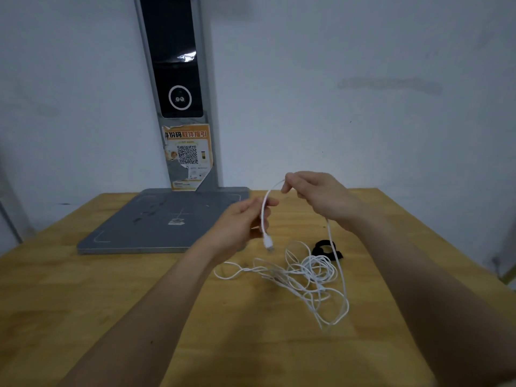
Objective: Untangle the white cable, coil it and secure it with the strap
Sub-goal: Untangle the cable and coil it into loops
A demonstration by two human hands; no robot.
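Note:
A thin white cable (307, 272) lies in a loose tangle on the wooden table (83, 289). One end rises from the pile. My right hand (315, 195) pinches that raised stretch near its top. My left hand (245, 219) holds the same stretch lower down, and the white plug (268, 243) dangles just below its fingers. A black strap (325, 248) lies on the table behind the tangle, partly crossed by the cable.
A grey flat base plate (134, 230) of a standing device sits at the back left of the table. Its grey column with a black panel and an orange sticker (190, 157) rises against the white wall.

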